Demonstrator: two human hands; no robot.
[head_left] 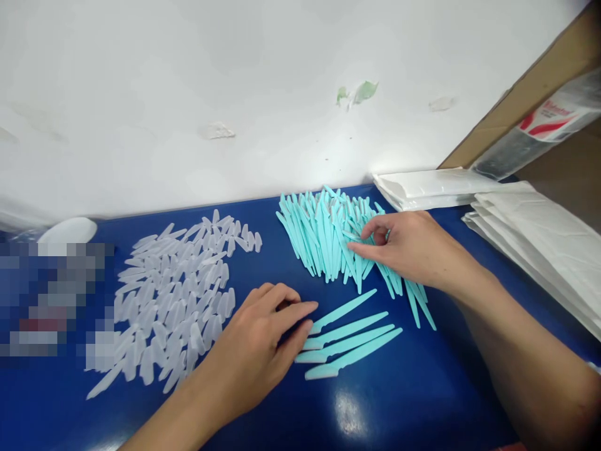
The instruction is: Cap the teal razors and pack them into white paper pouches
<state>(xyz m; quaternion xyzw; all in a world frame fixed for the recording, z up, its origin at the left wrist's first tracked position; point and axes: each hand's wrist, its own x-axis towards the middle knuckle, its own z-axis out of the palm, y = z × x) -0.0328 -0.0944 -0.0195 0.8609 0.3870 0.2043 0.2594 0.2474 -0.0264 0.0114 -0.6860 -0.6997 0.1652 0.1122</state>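
Note:
My left hand hovers over the blue table with its fingers bent, thumb and forefinger a little apart and nothing visible between them. Its fingertips are beside the blade ends of several turquoise eyebrow razors laid in a loose slanted row. At the right side of a heap of the same razors, my right hand pinches one razor between thumb and forefinger; the hand partly hides it. Left of my left hand spreads a pile of translucent whitish blade caps.
White folded plastic packs lie at the right, with another white pack against the wall. Behind them a clear bottle with a red label leans by a cardboard box. A white rounded object is at the far left, near a blurred patch.

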